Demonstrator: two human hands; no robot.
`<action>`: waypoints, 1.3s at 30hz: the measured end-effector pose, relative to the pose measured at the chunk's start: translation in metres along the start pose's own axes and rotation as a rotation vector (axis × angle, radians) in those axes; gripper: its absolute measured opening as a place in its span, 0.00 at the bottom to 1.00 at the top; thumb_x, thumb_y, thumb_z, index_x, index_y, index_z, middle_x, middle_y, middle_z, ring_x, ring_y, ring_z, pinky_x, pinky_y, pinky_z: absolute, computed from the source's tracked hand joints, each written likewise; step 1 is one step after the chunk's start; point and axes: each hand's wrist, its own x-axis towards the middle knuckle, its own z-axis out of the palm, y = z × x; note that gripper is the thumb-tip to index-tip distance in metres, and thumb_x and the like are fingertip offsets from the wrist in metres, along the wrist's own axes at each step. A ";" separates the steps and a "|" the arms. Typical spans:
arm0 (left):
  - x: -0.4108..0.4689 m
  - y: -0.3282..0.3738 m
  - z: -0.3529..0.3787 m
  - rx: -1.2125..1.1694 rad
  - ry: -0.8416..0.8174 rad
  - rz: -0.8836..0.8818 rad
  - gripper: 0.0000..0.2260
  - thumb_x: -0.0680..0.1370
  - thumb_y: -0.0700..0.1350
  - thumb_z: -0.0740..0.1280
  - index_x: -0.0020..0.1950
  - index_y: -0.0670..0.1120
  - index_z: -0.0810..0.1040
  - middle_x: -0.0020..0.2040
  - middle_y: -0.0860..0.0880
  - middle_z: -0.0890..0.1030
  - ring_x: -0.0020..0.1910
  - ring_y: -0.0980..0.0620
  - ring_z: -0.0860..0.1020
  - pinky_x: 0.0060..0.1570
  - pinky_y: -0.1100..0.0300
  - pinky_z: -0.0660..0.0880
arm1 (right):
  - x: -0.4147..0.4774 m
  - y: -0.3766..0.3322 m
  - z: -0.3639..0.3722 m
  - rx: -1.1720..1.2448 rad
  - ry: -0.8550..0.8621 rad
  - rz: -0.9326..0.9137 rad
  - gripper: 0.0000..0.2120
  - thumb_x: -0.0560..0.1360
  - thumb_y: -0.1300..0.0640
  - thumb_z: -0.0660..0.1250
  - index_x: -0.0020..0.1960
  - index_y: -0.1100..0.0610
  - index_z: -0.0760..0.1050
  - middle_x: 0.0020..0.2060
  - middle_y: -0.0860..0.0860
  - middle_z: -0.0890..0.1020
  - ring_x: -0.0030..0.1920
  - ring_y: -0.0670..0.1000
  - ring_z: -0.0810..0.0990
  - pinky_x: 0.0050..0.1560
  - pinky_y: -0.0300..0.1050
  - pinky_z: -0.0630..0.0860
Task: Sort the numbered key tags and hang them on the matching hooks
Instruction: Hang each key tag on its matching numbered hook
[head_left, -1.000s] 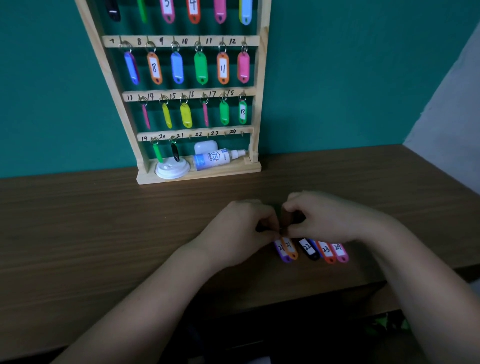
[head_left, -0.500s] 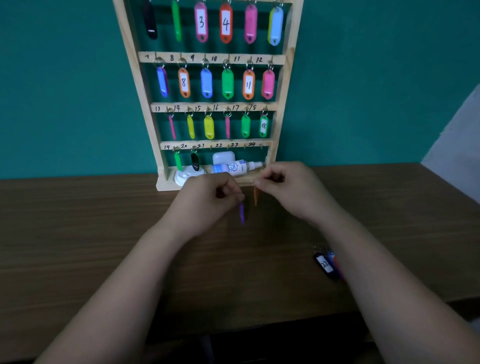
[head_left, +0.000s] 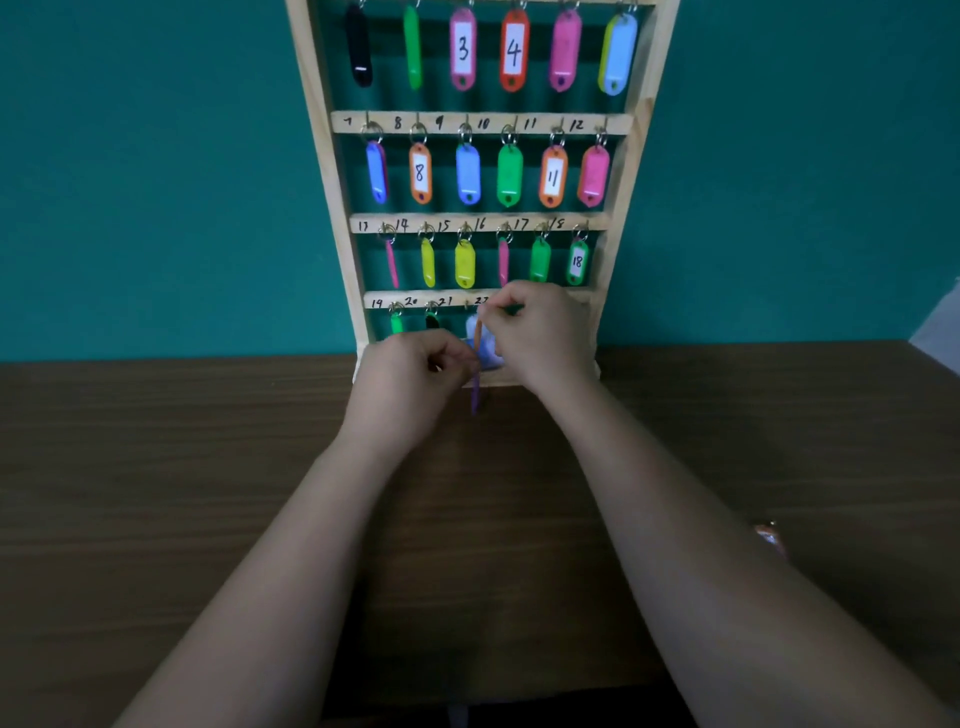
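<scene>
**Head view.** The wooden rack is stood at the back of the table, against the teal wall. The three upper rows are seen fully loaded, with six tags to each row. On the bottom rail, marked 19 to 24, only two tags are hung: a green tag by the label 19 and a black tag by the label 20. The task is therefore judged to be mostly done, with four hooks left to fill.

Two tags are held in front of the bottom rail. An orange tag is pinched at its upper end between the thumb and forefinger of the right hand, just below the labels 21 and 22. Which hook is being addressed cannot be told. A purple tag is pinched by the curled fingers of the left hand and hangs below them, in front of the rack's base. Both tags are presented edge-on as thin strips, so no number can be read. Their rings are hidden by the fingers.

At least one further tag is left lying on the table, just beside the right forearm. It is blurred, and its number is unreadable.
</scene>
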 end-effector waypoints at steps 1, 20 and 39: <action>0.002 -0.001 -0.001 -0.004 0.023 -0.012 0.04 0.77 0.45 0.75 0.47 0.55 0.87 0.41 0.60 0.86 0.44 0.64 0.82 0.49 0.61 0.80 | 0.001 -0.002 0.003 -0.006 0.001 -0.008 0.08 0.80 0.53 0.72 0.42 0.49 0.84 0.44 0.43 0.87 0.37 0.44 0.82 0.36 0.42 0.74; 0.041 0.001 0.011 -0.168 0.269 -0.166 0.04 0.79 0.48 0.73 0.49 0.53 0.89 0.41 0.56 0.85 0.41 0.59 0.81 0.43 0.61 0.77 | -0.005 -0.005 0.017 -0.113 0.056 -0.044 0.05 0.81 0.54 0.68 0.49 0.50 0.83 0.42 0.46 0.85 0.39 0.48 0.82 0.39 0.48 0.81; 0.047 0.003 0.021 -0.017 0.316 -0.154 0.02 0.74 0.47 0.74 0.44 0.52 0.86 0.35 0.54 0.81 0.42 0.49 0.80 0.43 0.51 0.79 | -0.042 0.020 -0.049 -0.137 -0.076 -0.023 0.03 0.80 0.51 0.69 0.51 0.46 0.82 0.34 0.46 0.83 0.30 0.48 0.82 0.33 0.54 0.83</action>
